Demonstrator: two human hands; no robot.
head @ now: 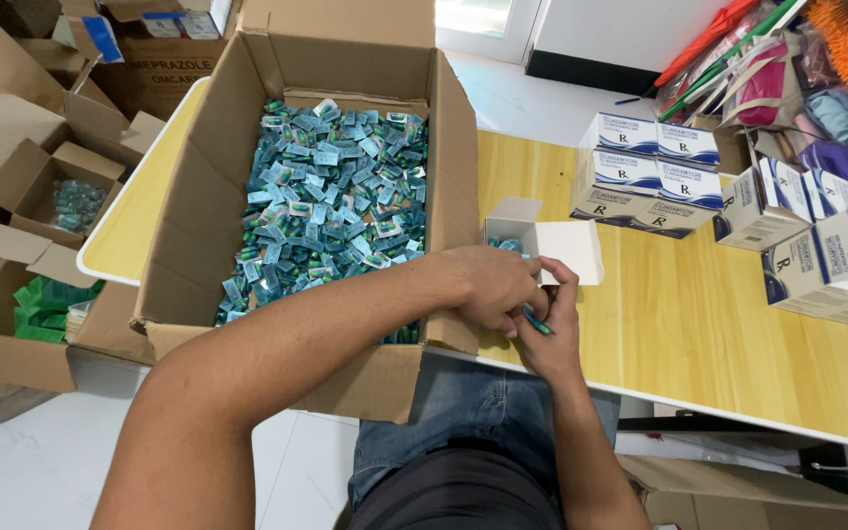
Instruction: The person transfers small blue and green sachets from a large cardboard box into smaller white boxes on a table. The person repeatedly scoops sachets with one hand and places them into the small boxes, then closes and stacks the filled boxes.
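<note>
Long yellow wooden table (699, 334), white-edged, runs across the view. On its left end sits a large open brown cardboard carton (208, 206), flaps up, filled deep with small blue-green foil blister packs (336, 196) heaped loose. Right of it, well apart, stacks of white-and-blue cardboard medicine boxes (645, 172) stand in a block, with more of the same toppled near the table's right edge. Just beside the carton's right wall, a small open white cardboard box (542, 245) lies with its lid flap raised; a few blue-green packs show inside. Left hand (493, 285) reaches across from the left, fingers curled together, resting just below that small box at the carton's corner. Right hand (550, 324) sits under and against the left, thumb and fingers pinching a small blue-green blister strip (536, 322), only its edge visible between the two hands.
</note>
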